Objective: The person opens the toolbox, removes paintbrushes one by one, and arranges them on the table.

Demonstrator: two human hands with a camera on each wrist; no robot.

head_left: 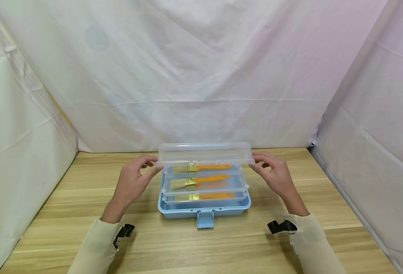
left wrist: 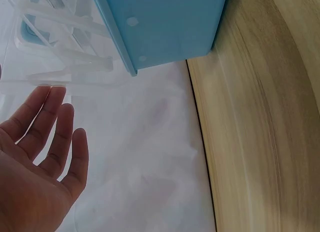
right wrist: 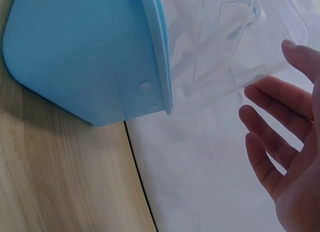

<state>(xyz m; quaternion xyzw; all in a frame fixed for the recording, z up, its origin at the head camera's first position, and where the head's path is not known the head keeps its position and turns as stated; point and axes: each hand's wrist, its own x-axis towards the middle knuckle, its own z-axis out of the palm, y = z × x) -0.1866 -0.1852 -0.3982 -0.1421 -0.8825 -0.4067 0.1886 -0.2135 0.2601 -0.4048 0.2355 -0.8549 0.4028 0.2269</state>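
A light blue storage box [head_left: 177, 214] stands on the table with its clear lid [head_left: 204, 152] raised and tilted back. My left hand [head_left: 133, 179] pinches the lid's left edge between thumb and fingers. At the opposite edge, my right hand [head_left: 274, 175] does the same; in the right wrist view, the right thumb [right wrist: 300, 56] and the fingers lie on either side of the rim. Clear trays [head_left: 204, 191] are spread in tiers over the box. Three paintbrushes with orange handles, a rear one [head_left: 213, 166], a middle one [head_left: 211, 178] and a front one [head_left: 216, 195], lie among the tiers.
A blue latch [head_left: 205, 220] hangs down at the box's front. The wood-grain table [head_left: 194, 251] reaches back to a white cloth [head_left: 201, 121], and more cloth hangs on both sides. Black mounts sit at the left [head_left: 124, 231] and right [head_left: 280, 227] cuffs.
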